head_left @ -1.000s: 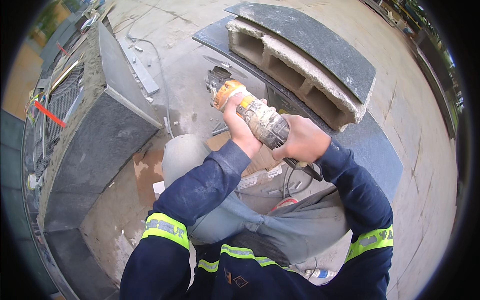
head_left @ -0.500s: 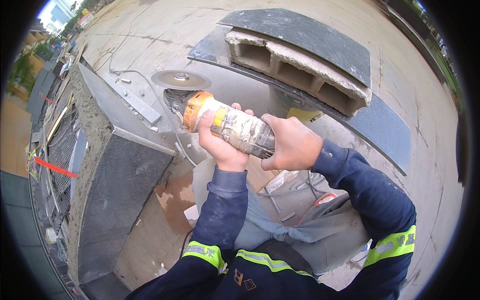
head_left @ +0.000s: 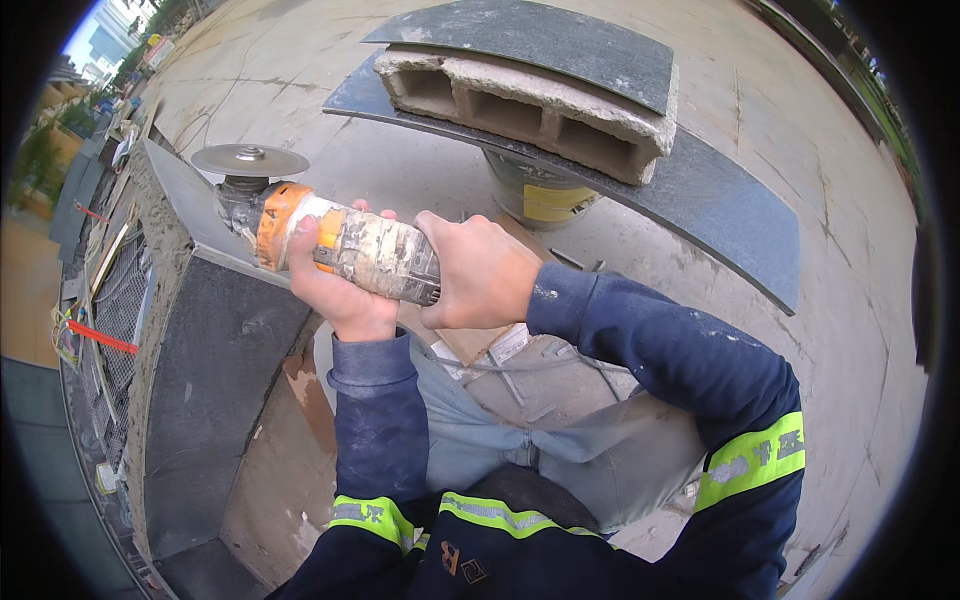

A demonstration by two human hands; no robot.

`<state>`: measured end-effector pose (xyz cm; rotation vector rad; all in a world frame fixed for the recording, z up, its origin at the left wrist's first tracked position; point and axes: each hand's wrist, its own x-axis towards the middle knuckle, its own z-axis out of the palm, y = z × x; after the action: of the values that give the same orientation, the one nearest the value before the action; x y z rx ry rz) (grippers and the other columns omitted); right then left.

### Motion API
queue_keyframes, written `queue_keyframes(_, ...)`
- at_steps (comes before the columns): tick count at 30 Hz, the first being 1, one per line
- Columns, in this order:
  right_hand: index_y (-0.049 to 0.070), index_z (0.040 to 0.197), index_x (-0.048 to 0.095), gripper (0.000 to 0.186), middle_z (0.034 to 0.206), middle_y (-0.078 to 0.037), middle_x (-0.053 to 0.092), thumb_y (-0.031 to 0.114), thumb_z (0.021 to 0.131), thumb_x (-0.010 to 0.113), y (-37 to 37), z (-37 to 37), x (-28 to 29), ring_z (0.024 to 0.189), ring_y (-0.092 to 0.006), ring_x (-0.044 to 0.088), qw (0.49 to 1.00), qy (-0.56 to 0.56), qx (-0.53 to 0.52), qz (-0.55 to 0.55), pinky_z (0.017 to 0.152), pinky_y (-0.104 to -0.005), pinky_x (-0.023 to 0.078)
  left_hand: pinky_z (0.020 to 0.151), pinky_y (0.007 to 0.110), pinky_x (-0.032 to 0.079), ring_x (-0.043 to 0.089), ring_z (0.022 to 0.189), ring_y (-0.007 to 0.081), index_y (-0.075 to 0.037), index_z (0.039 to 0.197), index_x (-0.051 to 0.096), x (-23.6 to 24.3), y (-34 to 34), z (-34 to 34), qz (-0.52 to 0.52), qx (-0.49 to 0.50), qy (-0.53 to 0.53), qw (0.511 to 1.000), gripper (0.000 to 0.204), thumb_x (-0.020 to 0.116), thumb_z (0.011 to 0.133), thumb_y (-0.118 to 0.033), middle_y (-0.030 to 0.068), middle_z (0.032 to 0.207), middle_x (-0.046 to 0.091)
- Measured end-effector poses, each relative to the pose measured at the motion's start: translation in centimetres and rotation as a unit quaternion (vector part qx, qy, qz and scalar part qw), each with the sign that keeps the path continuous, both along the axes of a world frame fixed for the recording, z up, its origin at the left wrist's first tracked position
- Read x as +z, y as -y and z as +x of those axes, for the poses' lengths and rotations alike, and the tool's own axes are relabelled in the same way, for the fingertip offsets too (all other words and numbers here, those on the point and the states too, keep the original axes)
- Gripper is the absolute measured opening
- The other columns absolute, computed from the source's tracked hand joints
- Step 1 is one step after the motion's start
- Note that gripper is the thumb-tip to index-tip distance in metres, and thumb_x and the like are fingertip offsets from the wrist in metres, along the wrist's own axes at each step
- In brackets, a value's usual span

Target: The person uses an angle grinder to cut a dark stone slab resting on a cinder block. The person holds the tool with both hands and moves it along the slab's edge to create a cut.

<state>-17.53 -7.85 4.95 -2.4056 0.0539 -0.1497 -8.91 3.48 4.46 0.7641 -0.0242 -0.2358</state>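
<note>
Both my hands hold an orange and black angle grinder (head_left: 350,240), its body coated in pale dust. My left hand (head_left: 340,288) wraps the front of the body from below, close behind the orange collar. Around the rear end, my right hand (head_left: 487,272) is closed with the thumb underneath. A round grey cutting disc (head_left: 250,160) lies flat on top of the grinder's head. The head is over the upper edge of a wall faced with dark stone tiles (head_left: 220,350); whether it touches the edge I cannot tell.
Ahead, a hollow concrete block (head_left: 530,110) sits on a long dark slab (head_left: 730,200), with another slab (head_left: 540,45) on top. A bucket (head_left: 540,190) stands beneath. Mesh and an orange strip (head_left: 100,337) lie beyond the wall at left. Offcuts and a cable are near my legs.
The grinder has moved left in both hands, from over open ground to the wall's top edge. The slabs and block appear shifted left as the view turned.
</note>
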Motion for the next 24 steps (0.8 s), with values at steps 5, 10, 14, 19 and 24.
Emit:
queue_keyframes(5,-0.003,0.097,0.048,0.053,0.074,-0.025,0.062,0.024,0.058,0.072,2.5,-4.7,0.7,0.074,-0.0410,0.063,0.998,0.002,0.036,0.054,0.069,-0.0429,0.052,0.070,0.041,0.051,0.058,0.074,0.0286,-0.005,0.105,0.047,2.1,1.9,-6.0,0.029,0.013,-0.025,0.999,0.042,0.060,0.076,-0.032,0.0147,0.089,0.055)
queue_keyframes(10,-0.001,0.109,0.050,0.064,0.092,-0.023,0.064,0.031,0.061,0.077,5.5,-8.0,0.5,0.086,-0.0372,0.064,0.971,0.002,0.132,0.198,0.079,-0.0400,0.050,0.063,0.038,0.052,0.060,0.067,0.0248,-0.006,0.103,0.047,3.1,4.3,-10.9,0.073,0.102,-0.041,0.991,0.034,0.058,0.078,-0.027,0.0127,0.081,0.057)
queue_keyframes(14,0.001,0.110,0.053,0.060,0.093,-0.019,0.065,0.027,0.060,0.076,5.4,-8.3,2.1,0.088,-0.0313,0.064,0.942,-0.020,0.209,0.263,0.079,-0.0368,0.050,0.062,0.035,0.052,0.060,0.066,0.0221,-0.004,0.102,0.049,4.0,3.5,-12.3,0.116,0.185,-0.066,0.974,0.032,0.060,0.077,-0.020,0.0120,0.080,0.058)
queue_keyframes(19,0.000,0.105,0.055,0.052,0.090,-0.007,0.063,0.014,0.059,0.075,7.0,-6.7,0.1,0.081,-0.0133,0.059,0.926,-0.013,0.162,0.340,0.076,-0.0291,0.048,0.066,0.031,0.049,0.060,0.070,0.0178,0.000,0.098,0.058,4.9,6.7,-9.7,0.132,0.154,0.003,0.979,0.033,0.070,0.070,-0.013,0.0072,0.081,0.060)
queue_keyframes(24,0.000,0.104,0.054,0.050,0.089,-0.005,0.062,0.013,0.059,0.073,6.6,-5.4,-0.3,0.081,-0.0127,0.058,0.950,0.019,0.118,0.287,0.076,-0.0281,0.047,0.064,0.030,0.048,0.059,0.066,0.0166,-0.001,0.095,0.059,3.7,6.7,-6.4,0.116,0.072,-0.027,0.990,0.030,0.070,0.071,-0.014,0.0062,0.079,0.059)
